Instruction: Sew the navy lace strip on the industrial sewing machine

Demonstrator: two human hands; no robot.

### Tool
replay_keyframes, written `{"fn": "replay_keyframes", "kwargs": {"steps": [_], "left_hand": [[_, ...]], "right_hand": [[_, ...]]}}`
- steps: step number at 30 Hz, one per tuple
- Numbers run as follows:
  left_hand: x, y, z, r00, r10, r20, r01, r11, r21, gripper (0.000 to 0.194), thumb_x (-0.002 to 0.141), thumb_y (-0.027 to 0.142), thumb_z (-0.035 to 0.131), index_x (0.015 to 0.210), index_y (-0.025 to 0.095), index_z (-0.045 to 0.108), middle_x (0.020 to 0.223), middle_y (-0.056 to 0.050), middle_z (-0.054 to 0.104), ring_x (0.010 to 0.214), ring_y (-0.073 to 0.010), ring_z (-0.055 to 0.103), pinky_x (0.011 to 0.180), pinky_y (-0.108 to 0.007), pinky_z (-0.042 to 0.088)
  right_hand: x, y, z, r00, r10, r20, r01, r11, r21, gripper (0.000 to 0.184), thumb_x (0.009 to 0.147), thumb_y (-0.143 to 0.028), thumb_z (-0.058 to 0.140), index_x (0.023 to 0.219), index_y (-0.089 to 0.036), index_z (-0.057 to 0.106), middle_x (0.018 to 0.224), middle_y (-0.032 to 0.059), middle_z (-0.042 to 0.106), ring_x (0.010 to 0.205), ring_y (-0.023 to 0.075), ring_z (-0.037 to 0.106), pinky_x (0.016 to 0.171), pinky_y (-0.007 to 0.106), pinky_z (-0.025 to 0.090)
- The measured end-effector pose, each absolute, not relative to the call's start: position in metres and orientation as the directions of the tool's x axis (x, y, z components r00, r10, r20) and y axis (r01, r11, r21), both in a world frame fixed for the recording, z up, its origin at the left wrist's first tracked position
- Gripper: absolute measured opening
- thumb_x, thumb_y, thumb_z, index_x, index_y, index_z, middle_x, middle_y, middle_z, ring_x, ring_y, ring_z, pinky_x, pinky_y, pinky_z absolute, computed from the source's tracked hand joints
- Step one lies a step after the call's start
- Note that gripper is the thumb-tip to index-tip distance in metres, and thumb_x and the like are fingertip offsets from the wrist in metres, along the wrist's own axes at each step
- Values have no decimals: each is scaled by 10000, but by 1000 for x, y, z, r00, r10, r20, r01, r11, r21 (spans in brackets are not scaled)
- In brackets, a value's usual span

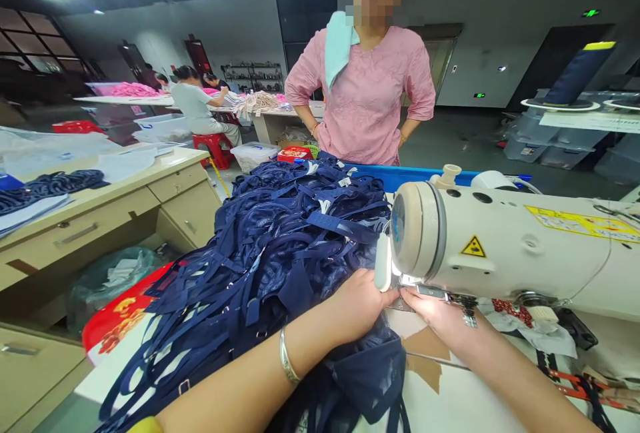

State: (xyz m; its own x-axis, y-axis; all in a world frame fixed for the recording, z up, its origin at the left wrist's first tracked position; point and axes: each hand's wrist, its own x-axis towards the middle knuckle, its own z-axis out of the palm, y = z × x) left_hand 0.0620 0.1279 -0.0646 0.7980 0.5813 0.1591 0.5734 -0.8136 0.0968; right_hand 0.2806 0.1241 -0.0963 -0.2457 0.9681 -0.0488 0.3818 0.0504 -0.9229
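Observation:
A white sewing machine (500, 240) stands on the table at the right. Both my hands meet under its head at the needle. My left hand (360, 303), a silver bangle on its wrist, lies curled on dark blue fabric (370, 366) and pinches it toward the needle. My right hand (435, 310) reaches in from the right, fingers closed on the same piece just under the presser foot. A big heap of dark blue strappy garments (280, 246) is piled to the left of the machine, touching my left arm.
A person in a pink top (367, 93) stands right behind the table, hands on hips. A wooden desk with drawers (100, 220) is on the left, a red tub (117, 316) below the heap. Other seated workers and tables fill the far left.

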Motion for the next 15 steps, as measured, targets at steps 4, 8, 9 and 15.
{"fn": "replay_keyframes", "kwargs": {"steps": [4,8,9,15], "left_hand": [[58,134,-66,796,571,199,534,-819,211,272,949,145,433,1178,196,571,1050,-75,602,1002,-225,548,902,-344,425],[58,136,-57,767,606,211,537,-786,305,238,948,114,414,1119,141,577,1103,-103,594,1053,-206,554,952,-326,438],[58,135,-53,761,614,210,548,-781,299,243,939,106,423,1133,126,568,1123,-119,585,1079,-213,545,970,-333,435],[45,111,-10,736,671,90,641,-733,230,506,860,142,596,1336,79,435,1379,-198,452,1303,-294,403,1111,-427,325]], "right_hand": [[282,121,-87,-289,956,40,453,174,-874,220,846,-401,567,996,-314,703,1034,24,684,1114,281,549,964,410,465],[301,122,-87,-373,913,162,638,380,-670,293,846,-401,545,1078,-328,708,1118,17,671,1156,283,528,1033,434,397],[304,123,-89,-393,901,187,686,422,-593,315,860,-394,512,1097,-319,705,1121,26,672,1143,281,540,1035,439,392],[304,131,-102,-370,895,247,745,445,-497,374,897,-405,445,1109,-249,710,934,81,714,932,253,645,937,395,472]]}}
